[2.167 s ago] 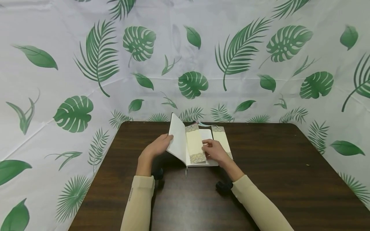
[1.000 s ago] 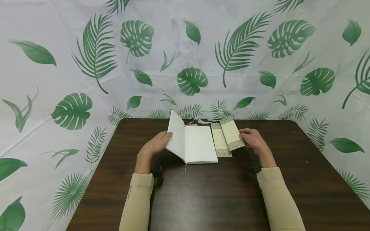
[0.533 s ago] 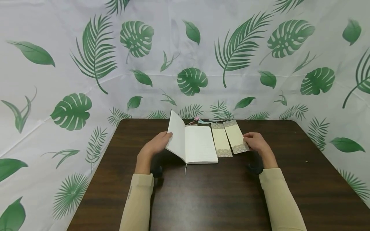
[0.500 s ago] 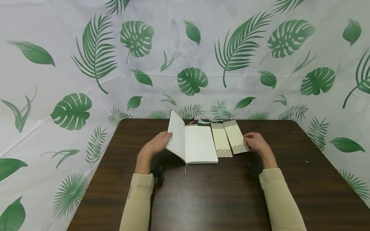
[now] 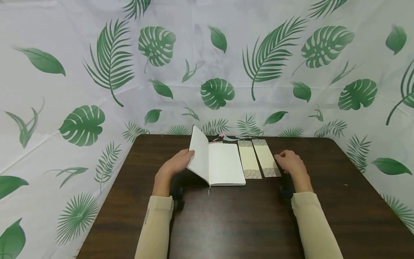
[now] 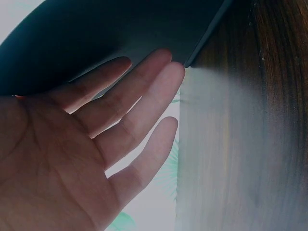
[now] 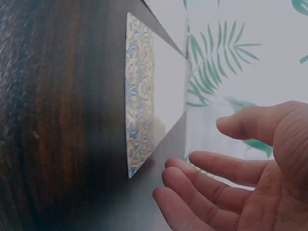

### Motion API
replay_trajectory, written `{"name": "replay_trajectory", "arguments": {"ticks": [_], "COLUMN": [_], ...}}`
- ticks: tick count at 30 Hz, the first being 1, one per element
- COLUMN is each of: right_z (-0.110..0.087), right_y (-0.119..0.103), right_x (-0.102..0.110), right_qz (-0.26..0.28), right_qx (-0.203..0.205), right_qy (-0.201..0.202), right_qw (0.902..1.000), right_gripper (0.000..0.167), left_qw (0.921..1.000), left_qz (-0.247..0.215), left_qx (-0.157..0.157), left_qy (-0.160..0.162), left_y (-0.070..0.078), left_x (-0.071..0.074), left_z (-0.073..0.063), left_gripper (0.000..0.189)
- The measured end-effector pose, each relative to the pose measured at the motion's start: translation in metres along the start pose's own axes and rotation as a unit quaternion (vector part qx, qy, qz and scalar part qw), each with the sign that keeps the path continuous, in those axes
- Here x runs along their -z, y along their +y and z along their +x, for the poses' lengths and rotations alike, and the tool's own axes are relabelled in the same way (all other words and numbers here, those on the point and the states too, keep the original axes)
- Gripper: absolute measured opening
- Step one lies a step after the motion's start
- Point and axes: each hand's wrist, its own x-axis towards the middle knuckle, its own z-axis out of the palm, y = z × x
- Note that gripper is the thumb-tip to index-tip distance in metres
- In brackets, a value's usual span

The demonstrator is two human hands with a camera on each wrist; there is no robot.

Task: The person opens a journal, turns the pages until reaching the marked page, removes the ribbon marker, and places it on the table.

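Leaving the right card now flat, the right hand hangs loosely parted; the left hand pinches the notebook, its right page apparently freed.

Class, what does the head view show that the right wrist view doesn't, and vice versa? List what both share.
Head view only: the left hand holding up one side of the open notebook, and a pale blue tassel.

Right wrist view only: the palm of the right hand, and blue colouring in the patterned band of the rightmost bookmark.

Both: that hand, that bookmark, part of its neighbour, wood-grain table, leaf-print backdrop.
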Motion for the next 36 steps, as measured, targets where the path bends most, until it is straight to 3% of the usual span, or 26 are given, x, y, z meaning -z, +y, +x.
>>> {"name": "replay_trajectory", "arguments": {"ticks": [7, 14, 23, 30, 36], "right_z": [-0.009, -0.016, -0.028, -0.039, -0.050], "right_y": [-0.015, -0.046, -0.092, -0.113, -0.124], "right_x": [-0.002, -0.021, -0.060, -0.074, -0.101], "right_qz": [-0.001, 0.005, 0.004, -0.002, -0.060], "right_qx": [0.036, 0.083, 0.168, 0.277, 0.369], "right_qy": [0.039, 0.078, 0.058, -0.003, -0.048], "right_qw": [0.9986, 0.9935, 0.9841, 0.9608, 0.9264], "right_gripper": [0.066, 0.058, 0.050, 0.050, 0.056], "left_qw": [0.9998, 0.9999, 0.9999, 0.9998, 0.9998], "left_qz": [-0.009, 0.002, 0.006, 0.015, 0.019], "left_qx": [-0.013, -0.014, -0.010, -0.002, -0.002], "left_qy": [-0.010, -0.002, 0.001, 0.009, 0.011], "left_y": [-0.003, -0.006, -0.003, 0.002, -0.001], "left_x": [-0.002, -0.005, -0.003, -0.003, -0.002], "left_z": [0.002, 0.003, 0.002, 0.004, 0.002], "left_gripper": [0.060, 0.062, 0.063, 0.069, 0.063]}}
